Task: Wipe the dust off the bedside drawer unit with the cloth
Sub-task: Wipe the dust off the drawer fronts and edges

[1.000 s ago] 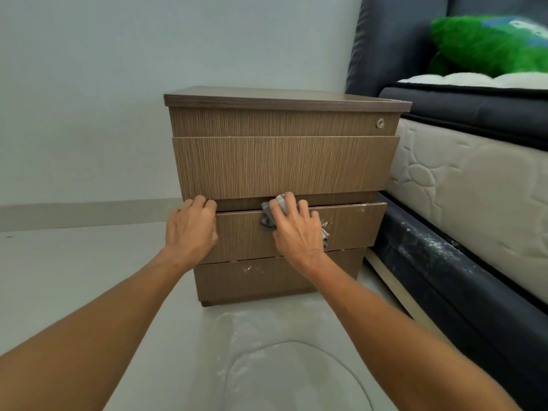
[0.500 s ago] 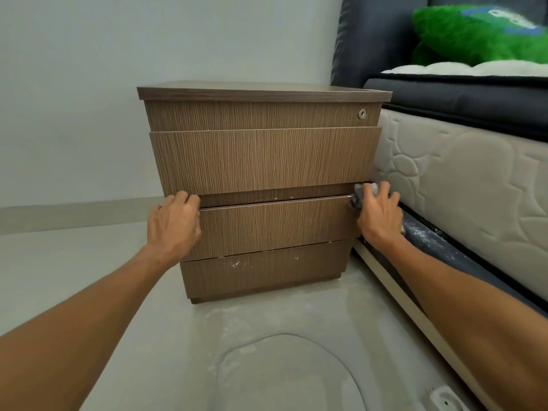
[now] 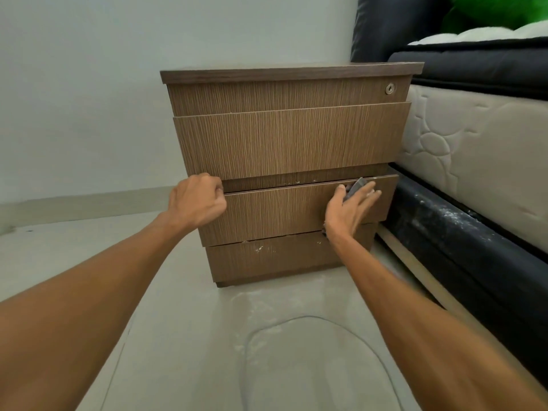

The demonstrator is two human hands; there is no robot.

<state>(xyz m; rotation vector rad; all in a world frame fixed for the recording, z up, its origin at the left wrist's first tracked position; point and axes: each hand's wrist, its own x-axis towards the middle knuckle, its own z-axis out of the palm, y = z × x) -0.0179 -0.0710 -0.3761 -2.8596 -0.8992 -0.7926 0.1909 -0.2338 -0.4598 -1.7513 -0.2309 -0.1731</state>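
The brown wood-grain bedside drawer unit (image 3: 284, 137) stands on the floor against the bed. Its third drawer (image 3: 275, 212) sticks out a little. My left hand (image 3: 197, 201) grips that drawer's top left corner with curled fingers. My right hand (image 3: 350, 207) lies flat on the right part of the same drawer front, pressing a small grey cloth (image 3: 354, 188) against its top edge. Most of the cloth is hidden under my fingers. White dust specks show on the bottom drawer (image 3: 261, 250).
A bed with a quilted mattress (image 3: 474, 161) and dusty black base (image 3: 462, 241) runs along the right. A green pillow (image 3: 498, 13) lies on top of the bed. A pale wall (image 3: 89, 99) is behind the unit. The light floor (image 3: 207, 336) has a dusty smear.
My right hand with the cloth has come back from the drawer's right end onto its front. My left hand has curled over the drawer's left corner. The camera moved closer.
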